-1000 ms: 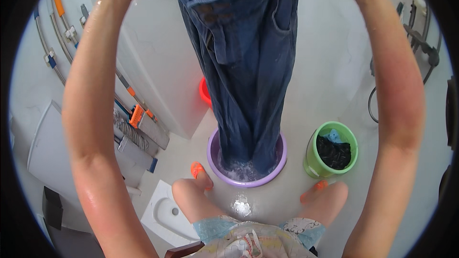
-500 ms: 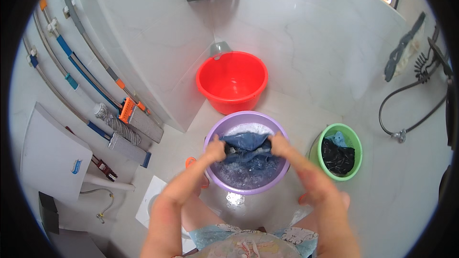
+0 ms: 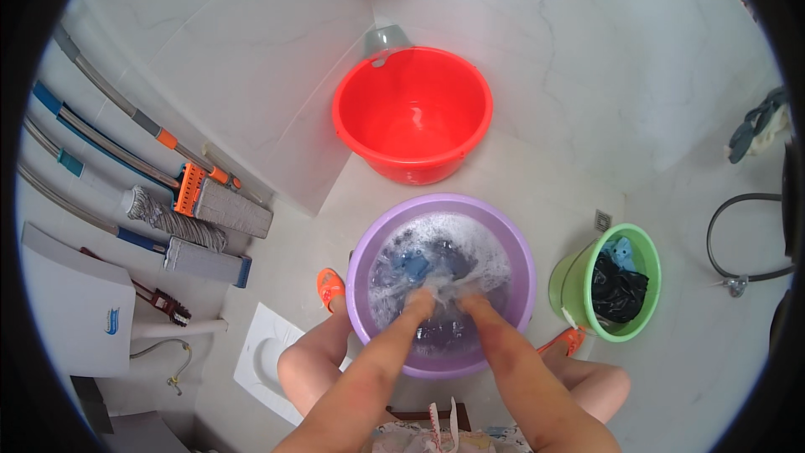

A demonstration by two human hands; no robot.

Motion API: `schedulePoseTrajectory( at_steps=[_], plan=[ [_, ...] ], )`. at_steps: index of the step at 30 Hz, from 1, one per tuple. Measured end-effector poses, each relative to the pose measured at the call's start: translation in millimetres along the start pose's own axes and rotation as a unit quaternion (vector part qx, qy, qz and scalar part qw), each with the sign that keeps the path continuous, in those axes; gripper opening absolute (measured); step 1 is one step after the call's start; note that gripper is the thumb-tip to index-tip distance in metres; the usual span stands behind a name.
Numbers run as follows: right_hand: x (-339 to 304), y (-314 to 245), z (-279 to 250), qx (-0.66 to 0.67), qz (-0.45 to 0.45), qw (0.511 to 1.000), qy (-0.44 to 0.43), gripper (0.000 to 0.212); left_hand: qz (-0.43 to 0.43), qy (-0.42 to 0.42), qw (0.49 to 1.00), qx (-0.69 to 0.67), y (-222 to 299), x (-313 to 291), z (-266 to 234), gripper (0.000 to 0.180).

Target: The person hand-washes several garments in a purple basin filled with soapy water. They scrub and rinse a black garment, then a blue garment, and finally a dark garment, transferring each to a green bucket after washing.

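Observation:
In the purple basin [image 3: 358, 285], a blue denim garment [image 3: 411, 265] lies mostly under cloudy, foamy water. Both arms reach down into the middle of the basin. My left hand [image 3: 421, 299] is sunk in the suds just below the garment's visible part, its fingers hidden. Close beside it, my right hand [image 3: 473, 302] is in the water too, fingers covered by foam and splash. Whether either hand grips the cloth cannot be seen.
A red basin [image 3: 411, 169] stands beyond the purple one, before a grey scoop [image 3: 387, 40]. To the right is a green bucket [image 3: 579, 285] of dark and light-blue clothes. Mops [image 3: 231, 205] line the left wall. A squat toilet [image 3: 267, 356] lies at lower left.
Both hands have come nearer together and gone down into the water. The denim garment, held stretched up between them before, is now mostly submerged. The view has tilted lower.

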State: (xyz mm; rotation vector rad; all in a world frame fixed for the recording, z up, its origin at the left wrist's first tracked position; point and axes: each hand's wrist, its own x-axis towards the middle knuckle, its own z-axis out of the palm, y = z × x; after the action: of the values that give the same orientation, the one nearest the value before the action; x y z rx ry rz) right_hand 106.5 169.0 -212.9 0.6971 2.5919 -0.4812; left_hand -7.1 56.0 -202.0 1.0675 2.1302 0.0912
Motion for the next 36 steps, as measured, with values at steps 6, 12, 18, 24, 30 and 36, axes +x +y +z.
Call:
schedulePoseTrajectory(
  at_steps=[6,12,18,24,30,36],
  plan=[
    [-27,37,-54,0.190,0.116,0.969,0.110,0.024,0.045,0.101,0.986,-0.128,-36,-25,-64,0.031],
    [-98,54,-173,0.552,0.003,0.832,0.059,0.034,-0.016,0.175,0.917,-0.358,-50,-93,-177,0.026],
    [-168,16,-233,0.175,-0.202,0.921,0.283,0.106,0.149,0.164,0.936,-0.275,-29,-147,-250,0.040],
    [-206,-2,-217,0.000,-0.008,1.000,0.030,0.058,0.199,0.237,0.943,0.123,-10,-187,-195,0.050],
    [-254,12,-281,0.301,-0.115,0.946,0.041,0.023,0.305,0.260,0.915,-0.050,-9,-243,-263,0.033],
    [-193,-11,-284,0.754,-0.285,0.578,0.125,0.035,0.399,-0.017,0.563,-0.724,18,-194,-261,0.021]
  ],
)
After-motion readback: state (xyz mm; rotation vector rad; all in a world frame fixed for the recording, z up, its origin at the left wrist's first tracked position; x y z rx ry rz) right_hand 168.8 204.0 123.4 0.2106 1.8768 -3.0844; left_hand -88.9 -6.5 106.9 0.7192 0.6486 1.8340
